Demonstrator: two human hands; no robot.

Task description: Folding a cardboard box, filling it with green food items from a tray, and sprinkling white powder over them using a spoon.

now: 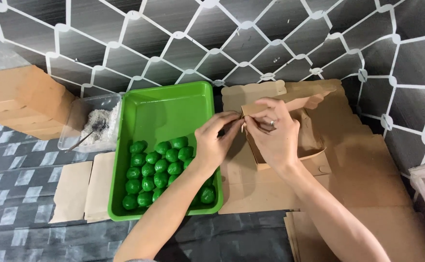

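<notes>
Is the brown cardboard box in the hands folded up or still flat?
Partly folded up: the cardboard box has raised walls and an open top, with the left hand and right hand pinching its near edge.

Take the tray [130, 116] as your landmark. Wrapped balls [156, 170] lie in its near half. Left of the tray, toward its far end, sits a container [84, 123] with a spoon [84, 138] in it; a stacked box [23, 99] stands left of that. Flat sheets [84, 189] lie beside the tray's near left corner. Right of the tray, your left hand [215, 143] and right hand [273, 133] meet at a part-folded carton [314, 145] on flattened cardboard [367, 179].
</notes>
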